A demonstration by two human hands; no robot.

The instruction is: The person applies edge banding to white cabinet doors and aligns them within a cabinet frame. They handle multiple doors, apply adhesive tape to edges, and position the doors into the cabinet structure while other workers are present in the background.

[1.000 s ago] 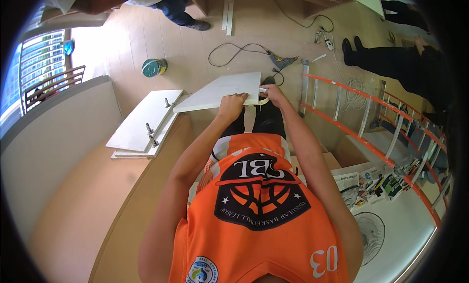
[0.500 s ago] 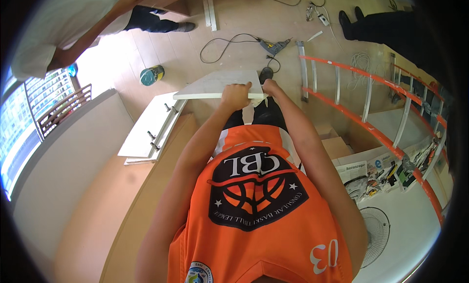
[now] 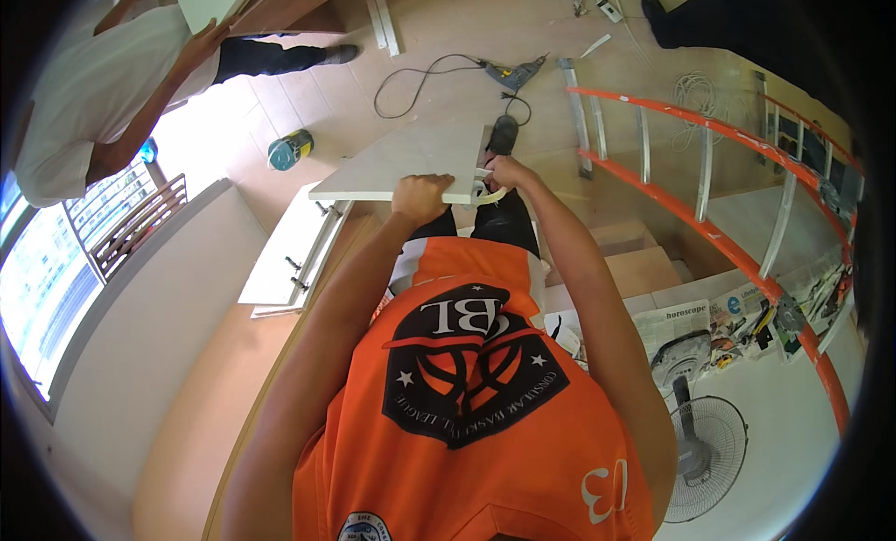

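"White panel [image 3: 387,168], just above the middle of the frame: how does the left grip [image 3: 422,197] meet it?"
"Narrowed on its near edge, thumb on top; most of the panel stretches away above and to the left of that hold."
"And the right grip [image 3: 508,172]?"
"Just off the panel's right corner, pinching a pale strip [image 3: 490,198] that curls there."
"What's around it?"
"Lower left, white boards [image 3: 280,252]; above right, a grey drill [image 3: 516,76] on the floor [image 3: 448,23]."
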